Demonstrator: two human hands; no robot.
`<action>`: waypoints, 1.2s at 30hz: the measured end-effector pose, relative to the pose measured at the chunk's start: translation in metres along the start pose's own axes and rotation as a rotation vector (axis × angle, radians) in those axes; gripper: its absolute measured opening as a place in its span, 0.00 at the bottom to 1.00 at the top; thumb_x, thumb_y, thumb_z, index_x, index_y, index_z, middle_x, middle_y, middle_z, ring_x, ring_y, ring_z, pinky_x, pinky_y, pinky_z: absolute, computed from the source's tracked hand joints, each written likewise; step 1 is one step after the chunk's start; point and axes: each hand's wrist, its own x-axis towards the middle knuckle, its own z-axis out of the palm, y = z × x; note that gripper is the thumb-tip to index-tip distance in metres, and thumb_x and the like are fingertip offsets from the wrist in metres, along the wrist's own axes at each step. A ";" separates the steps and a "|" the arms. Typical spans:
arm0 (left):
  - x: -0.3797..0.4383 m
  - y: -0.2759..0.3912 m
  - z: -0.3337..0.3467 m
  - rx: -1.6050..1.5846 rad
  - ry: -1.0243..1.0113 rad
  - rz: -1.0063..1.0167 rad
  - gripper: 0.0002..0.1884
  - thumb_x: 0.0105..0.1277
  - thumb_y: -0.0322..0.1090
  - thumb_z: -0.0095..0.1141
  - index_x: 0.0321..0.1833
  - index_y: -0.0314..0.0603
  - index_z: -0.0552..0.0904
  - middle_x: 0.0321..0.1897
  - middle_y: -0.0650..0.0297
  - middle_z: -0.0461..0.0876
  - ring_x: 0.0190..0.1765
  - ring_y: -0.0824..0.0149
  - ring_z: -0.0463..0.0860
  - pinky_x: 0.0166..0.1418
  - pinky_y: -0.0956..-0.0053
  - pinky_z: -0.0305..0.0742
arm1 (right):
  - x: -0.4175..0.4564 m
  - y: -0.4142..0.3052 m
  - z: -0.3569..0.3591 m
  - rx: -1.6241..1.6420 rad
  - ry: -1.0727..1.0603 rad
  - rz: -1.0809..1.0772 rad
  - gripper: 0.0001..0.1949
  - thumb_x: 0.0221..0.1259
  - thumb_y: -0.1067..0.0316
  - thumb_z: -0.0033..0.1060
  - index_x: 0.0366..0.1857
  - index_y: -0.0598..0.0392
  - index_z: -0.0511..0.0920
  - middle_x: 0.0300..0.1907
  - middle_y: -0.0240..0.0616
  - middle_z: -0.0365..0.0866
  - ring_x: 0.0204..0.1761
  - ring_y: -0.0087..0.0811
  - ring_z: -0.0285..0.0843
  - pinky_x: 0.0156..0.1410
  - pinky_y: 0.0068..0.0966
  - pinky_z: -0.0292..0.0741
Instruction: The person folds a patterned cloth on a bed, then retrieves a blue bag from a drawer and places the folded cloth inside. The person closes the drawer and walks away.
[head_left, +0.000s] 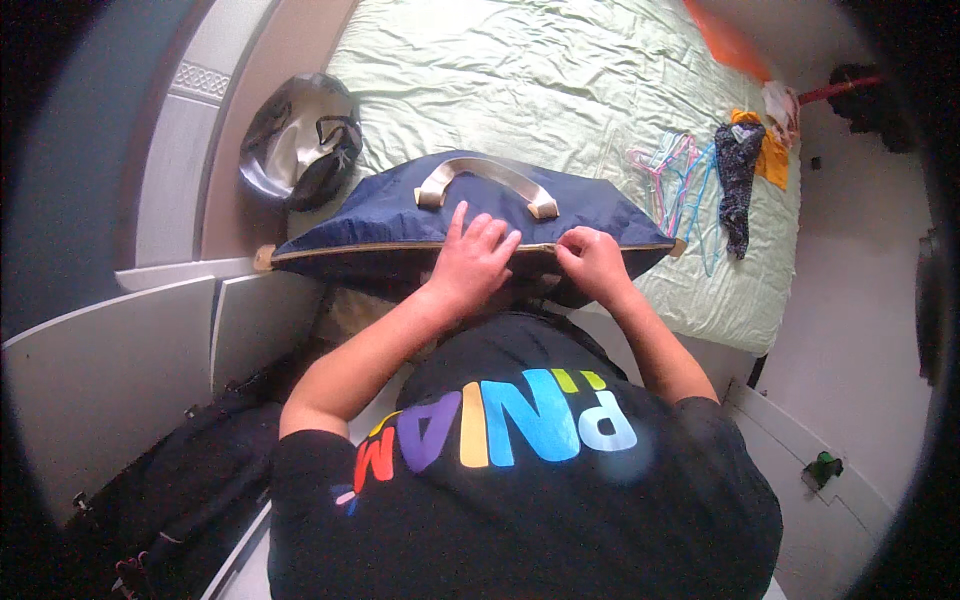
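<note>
A large navy-blue fabric storage bag (360, 210) stands before me at the edge of the bed. A tan zipper (360, 246) runs along its top, with a light tab (264, 257) at the left end. My left hand (474, 259) lies on the bag beside the zipper line, index finger stretched out and the others partly bent. At the zipper, right of centre, my right hand (596, 262) pinches with thumb and forefinger; the zipper pull itself is mostly hidden by the fingers. A beige webbing handle (487, 166) arches over the bag's far side.
Behind the bag spreads a bed with a pale green sheet (495, 82). A shiny dark plastic bag (300, 142) sits at its left edge. Plastic hangers (675, 176) and a dark patterned garment (736, 187) lie at right. Dark clothes (187, 480) hang inside a wardrobe at lower left.
</note>
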 end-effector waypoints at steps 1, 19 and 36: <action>-0.014 -0.013 0.022 0.015 -0.077 -0.008 0.06 0.61 0.33 0.59 0.40 0.47 0.83 0.36 0.61 0.80 0.46 0.57 0.81 0.67 0.53 0.67 | 0.003 -0.001 -0.002 -0.001 -0.027 -0.015 0.09 0.56 0.63 0.61 0.28 0.56 0.86 0.32 0.47 0.84 0.39 0.49 0.84 0.46 0.43 0.79; -0.015 -0.022 0.015 -0.040 -0.025 -0.132 0.02 0.57 0.31 0.61 0.32 0.48 0.81 0.30 0.65 0.77 0.41 0.61 0.81 0.63 0.57 0.69 | 0.009 0.144 -0.139 -0.629 -0.030 0.073 0.21 0.48 0.58 0.73 0.46 0.57 0.85 0.53 0.55 0.83 0.56 0.52 0.80 0.58 0.41 0.77; -0.058 0.015 0.009 -0.032 0.382 -0.697 0.09 0.61 0.32 0.62 0.43 0.42 0.85 0.49 0.58 0.79 0.62 0.56 0.77 0.76 0.47 0.61 | 0.098 0.002 0.094 -0.281 -0.547 -0.249 0.15 0.63 0.53 0.64 0.40 0.55 0.85 0.36 0.53 0.86 0.43 0.56 0.85 0.46 0.45 0.79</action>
